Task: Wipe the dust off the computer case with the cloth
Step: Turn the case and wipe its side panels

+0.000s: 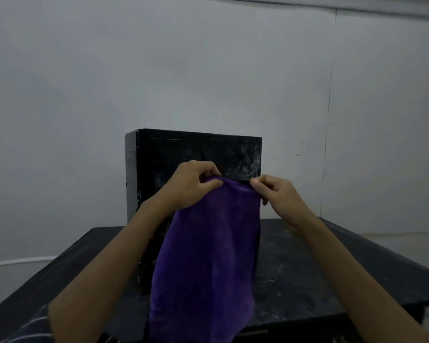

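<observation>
A black computer case point(193, 152) stands upright on a dark table point(295, 268), with pale dust smeared over its facing side, thickest at the upper right. In front of it hangs a purple cloth point(208, 256), held up by its top edge. My left hand point(191, 184) pinches the cloth's upper left corner. My right hand point(278, 191) pinches the upper right corner. The cloth drapes down and hides the lower middle of the case. Both hands are just in front of the case's side, not touching it.
The table's dark top is scuffed and dusty, and its edges run off at the left and right. A plain grey wall point(208, 70) rises close behind the case. A striped sleeve point(32, 328) shows at the lower left.
</observation>
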